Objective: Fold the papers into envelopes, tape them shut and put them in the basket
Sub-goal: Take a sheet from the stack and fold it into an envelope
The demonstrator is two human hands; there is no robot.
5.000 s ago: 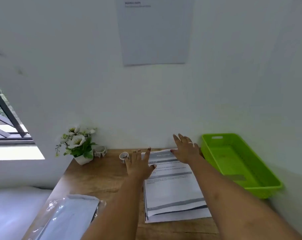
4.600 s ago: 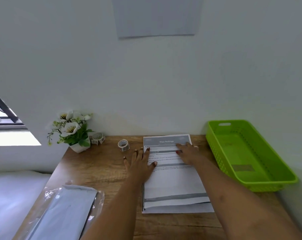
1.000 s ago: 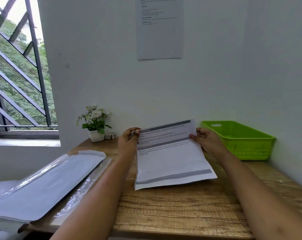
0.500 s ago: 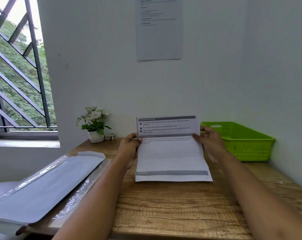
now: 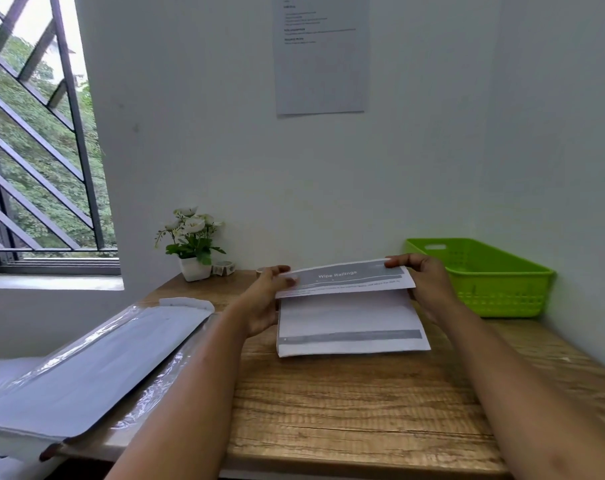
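A printed sheet of paper [image 5: 349, 320] lies on the wooden table [image 5: 346, 403], its far part bent over toward me so the grey "Wipe Railings" header faces up. My left hand [image 5: 266, 299] pinches the folded flap's left corner. My right hand [image 5: 422, 282] pinches its right corner. A green plastic basket [image 5: 481, 275] stands at the right against the wall. A tape roll [image 5: 224, 267] sits beside the flower pot, and another small roll [image 5: 260, 271] peeks out behind my left hand.
A plastic-wrapped pack of paper [image 5: 86, 368] lies on the table's left side, overhanging the front edge. A small white pot of flowers [image 5: 192, 244] stands at the back left. A notice sheet [image 5: 320, 53] hangs on the wall. A barred window [image 5: 34, 133] is at the left.
Half a second ago both hands held the sheet upright. Its top part has since come forward and down over the lower part, and both hands have moved to the flap's corners.
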